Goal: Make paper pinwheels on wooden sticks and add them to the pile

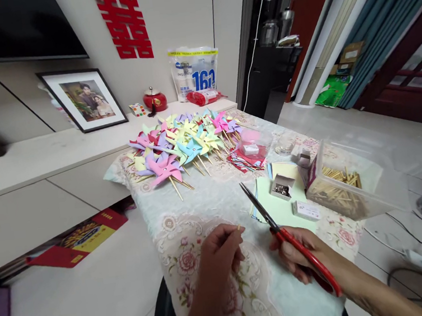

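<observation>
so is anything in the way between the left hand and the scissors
Nothing visible stands between the left hand and the scissors in the right hand. Mostly tablecloth shows in the gap; the pale green paper lies flat on it.

- scissors [294, 241]: red hndls [314, 258], dk grey blades [262, 210]
- pinwheels [190, 150]: pink, purple, lt blue, pale yel.
- tablecloth [218, 195]: pale blue w/ pink roses, cream scroll pattern
- paper sheets [268, 197]: mostly pale grn
- sticks [341, 177]: yel.-tan

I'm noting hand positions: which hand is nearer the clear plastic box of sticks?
Right. The right hand, holding red-handled scissors, is on the near side of the plastic box, to its left; the left hand is farther left, over the tablecloth.
</observation>
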### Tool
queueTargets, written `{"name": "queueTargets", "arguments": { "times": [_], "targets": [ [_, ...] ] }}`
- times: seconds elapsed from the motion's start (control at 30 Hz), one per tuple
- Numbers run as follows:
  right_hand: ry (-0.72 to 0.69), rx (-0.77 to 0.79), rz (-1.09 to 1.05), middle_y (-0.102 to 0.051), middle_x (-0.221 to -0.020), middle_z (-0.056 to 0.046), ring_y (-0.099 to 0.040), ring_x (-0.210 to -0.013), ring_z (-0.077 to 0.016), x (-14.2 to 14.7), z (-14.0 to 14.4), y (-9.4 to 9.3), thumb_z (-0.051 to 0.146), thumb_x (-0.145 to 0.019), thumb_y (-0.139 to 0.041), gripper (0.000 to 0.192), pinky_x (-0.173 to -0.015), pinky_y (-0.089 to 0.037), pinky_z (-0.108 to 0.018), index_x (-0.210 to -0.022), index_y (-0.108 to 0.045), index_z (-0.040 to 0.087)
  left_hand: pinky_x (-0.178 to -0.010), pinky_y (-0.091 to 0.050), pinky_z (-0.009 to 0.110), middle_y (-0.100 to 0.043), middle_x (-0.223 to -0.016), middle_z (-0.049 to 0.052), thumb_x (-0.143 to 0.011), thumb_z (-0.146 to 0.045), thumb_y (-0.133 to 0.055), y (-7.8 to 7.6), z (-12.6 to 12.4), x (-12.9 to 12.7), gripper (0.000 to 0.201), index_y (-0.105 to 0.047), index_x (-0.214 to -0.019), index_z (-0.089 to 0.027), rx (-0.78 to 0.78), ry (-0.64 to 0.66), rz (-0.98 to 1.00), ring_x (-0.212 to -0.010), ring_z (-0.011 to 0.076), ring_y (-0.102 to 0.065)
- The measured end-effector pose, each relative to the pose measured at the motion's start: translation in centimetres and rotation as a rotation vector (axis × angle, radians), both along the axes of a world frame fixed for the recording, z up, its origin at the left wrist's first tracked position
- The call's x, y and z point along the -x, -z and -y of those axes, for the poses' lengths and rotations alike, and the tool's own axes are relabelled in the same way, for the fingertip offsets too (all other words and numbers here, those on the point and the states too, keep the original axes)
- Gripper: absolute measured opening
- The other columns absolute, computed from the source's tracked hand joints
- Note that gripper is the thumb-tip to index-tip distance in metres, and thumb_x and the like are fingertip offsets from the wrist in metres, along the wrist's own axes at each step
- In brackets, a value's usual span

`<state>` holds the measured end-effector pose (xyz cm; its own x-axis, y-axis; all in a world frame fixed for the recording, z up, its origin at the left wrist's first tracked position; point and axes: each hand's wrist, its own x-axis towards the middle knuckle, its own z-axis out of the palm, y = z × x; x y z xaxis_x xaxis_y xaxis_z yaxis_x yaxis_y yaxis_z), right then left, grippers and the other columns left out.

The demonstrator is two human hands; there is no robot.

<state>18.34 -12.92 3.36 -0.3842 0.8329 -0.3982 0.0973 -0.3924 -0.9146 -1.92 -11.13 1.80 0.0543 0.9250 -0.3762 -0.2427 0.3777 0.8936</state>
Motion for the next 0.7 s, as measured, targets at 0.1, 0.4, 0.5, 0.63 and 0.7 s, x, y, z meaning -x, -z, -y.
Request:
{"name": "queueTargets", "arguments": {
  "times": [0.1,0.4,0.5,0.63,0.7],
  "targets": [
    [-0.103,-0.017,0.016,-0.043,-0.06,0.006,-0.04,-0.047,-0.0051,-0.8,0.6,0.0,0.071,-0.081,-0.06,0.058,-0.044,-0.03,-0.019,-0.087,-0.054,0.014,-0.043,-0.026,0.019,-0.057,-0.063,-0.001,-0.066,-0.034,-0.078,0.0,-0.5,-0.2,0.025,-0.07,-0.076,-0.013,0.108,-0.067,0.214,-0.047,0.0054,-0.041],
    [-0.16,0.046,0.21,-0.035,-0.062,0.006,-0.033,-0.055,-0.0076,-2.0,0.8,-1.8,0.048,-0.082,-0.065,0.035,-0.051,-0.039,-0.021,-0.076,-0.046,0.019,-0.044,-0.03,0.019,-0.057,-0.061,-0.002,-0.066,-0.029,-0.078,-0.5,-0.9,-0.7,0.022,-0.063,-0.071,-0.014,0.097,-0.123,0.295,-0.048,0.0054,-0.044],
    [-0.195,0.051,0.273,-0.035,-0.062,0.006,-0.032,-0.056,-0.0085,-2.1,0.5,-2.4,0.044,-0.08,-0.065,0.034,-0.052,-0.038,-0.021,-0.072,-0.041,0.021,-0.046,-0.031,0.019,-0.058,-0.061,-0.002,-0.066,-0.027,-0.078,-0.6,-0.9,-0.6,0.022,-0.062,-0.073,-0.014,0.091,-0.126,0.313,-0.049,0.006,-0.045],
    [-0.235,0.056,0.322,-0.035,-0.061,0.005,-0.032,-0.056,-0.0089,-2.3,0.3,-2.8,0.039,-0.08,-0.063,0.033,-0.052,-0.038,-0.021,-0.069,-0.038,0.021,-0.049,-0.032,0.018,-0.057,-0.054,-0.002,-0.068,-0.025,-0.076,-0.7,-0.8,-0.5,0.018,-0.064,-0.076,-0.014,0.067,-0.097,0.303,-0.049,0.0063,-0.043],
    [-0.255,0.047,0.337,-0.037,-0.062,0.005,-0.032,-0.057,-0.0092,-2.5,0.2,-2.9,0.04,-0.081,-0.062,0.033,-0.052,-0.036,-0.022,-0.07,-0.038,0.021,-0.049,-0.032,0.019,-0.056,-0.051,-0.003,-0.068,-0.025,-0.075,-0.8,-0.9,-0.6,0.017,-0.063,-0.073,-0.014,0.068,-0.101,0.287,-0.048,0.0061,-0.042]
  ]
}}
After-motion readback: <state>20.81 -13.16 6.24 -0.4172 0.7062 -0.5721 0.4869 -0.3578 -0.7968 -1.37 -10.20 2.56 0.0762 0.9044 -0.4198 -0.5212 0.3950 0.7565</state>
